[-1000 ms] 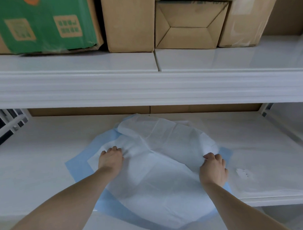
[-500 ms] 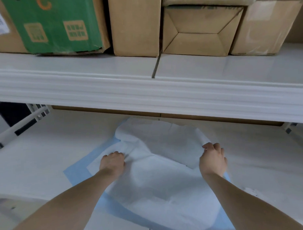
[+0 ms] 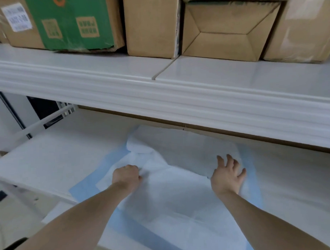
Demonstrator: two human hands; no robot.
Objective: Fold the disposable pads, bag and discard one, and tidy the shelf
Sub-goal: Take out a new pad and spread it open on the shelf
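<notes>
White lower shelf (image 3: 49,162) | pad (image 3: 172,199) (blue-edged) | left hand (image 3: 126,177) fingers pinching it | right hand (image 3: 227,176) fingers spread

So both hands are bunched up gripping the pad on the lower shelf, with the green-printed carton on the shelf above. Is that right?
Not quite. Only the left hand grips the pad with curled fingers; the right hand lies on it with its fingers spread open. The head view shows this. The pad is on the lower shelf, and the green-printed carton is on the shelf above.
</notes>
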